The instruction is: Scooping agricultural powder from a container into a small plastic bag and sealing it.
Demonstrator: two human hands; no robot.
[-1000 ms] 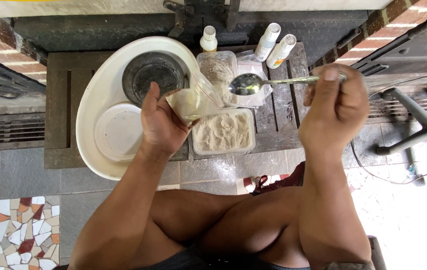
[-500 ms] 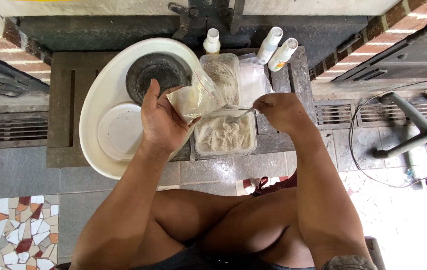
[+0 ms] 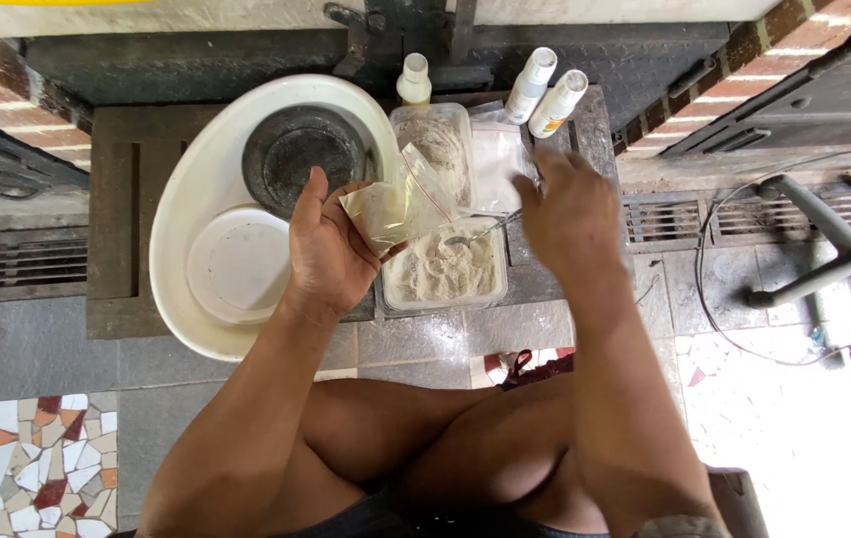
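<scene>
In the left hand, over the tub: small clear plastic bag (image 3: 401, 204) with a little pale powder in its bottom — mouth tipped up and toward the right.
Bag handling: judged very light, limp and slick; it would fold or spill if pinched low, so the upper edge near the mouth looks the place to hold it.
Bag and fingers: left hand (image 3: 331, 249) cups it from below, thumb on one side and fingers curled loosely round the lower part; the open mouth stands clear of them.
Spoon: metal spoon (image 3: 477, 232) in the right hand (image 3: 570, 209), fingers closed on the handle — bowl down at the powder, just beside the bag.
Tub: square tub of powder (image 3: 442, 269) directly under the bag; a second tub (image 3: 432, 139) behind it.
Further out: white oval basin (image 3: 196, 189) with a dark bowl (image 3: 304, 154) and white lid (image 3: 238, 264) to the left; three small bottles (image 3: 530, 85) at the back of the dark tabletop (image 3: 112, 199).
</scene>
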